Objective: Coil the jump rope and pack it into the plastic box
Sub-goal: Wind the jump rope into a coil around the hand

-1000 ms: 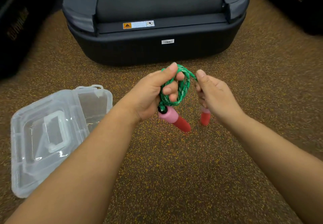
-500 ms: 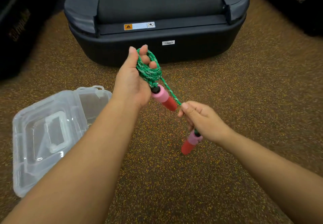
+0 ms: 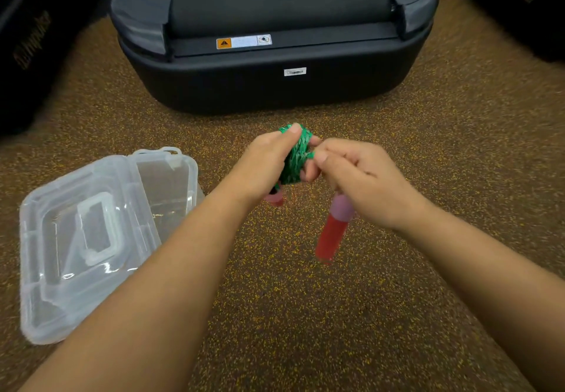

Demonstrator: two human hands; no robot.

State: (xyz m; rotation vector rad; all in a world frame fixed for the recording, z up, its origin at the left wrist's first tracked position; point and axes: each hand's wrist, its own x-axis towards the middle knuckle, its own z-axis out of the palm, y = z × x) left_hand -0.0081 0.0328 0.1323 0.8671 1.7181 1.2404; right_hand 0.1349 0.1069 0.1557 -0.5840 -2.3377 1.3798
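Note:
My left hand [image 3: 263,162] grips a tight coil of the green jump rope [image 3: 296,156], thumb on top of the bundle. One pink and red handle [image 3: 274,199] peeks out below that hand, mostly hidden. My right hand [image 3: 363,177] is curled round the rope's other end beside the coil, and the second pink and red handle [image 3: 333,229] hangs down from it, blurred. The clear plastic box [image 3: 166,183] lies open on the floor to the left, its lid [image 3: 76,238] folded out toward me.
A large black treadmill base [image 3: 275,85] stands just beyond my hands. Dark equipment [image 3: 27,49] lines the left and right edges. The floor [image 3: 305,330] is brown speckled rubber.
My right hand came up from lower right to meet the coil, taking up the stretched rope. My left hand moved down and to the right with the coil.

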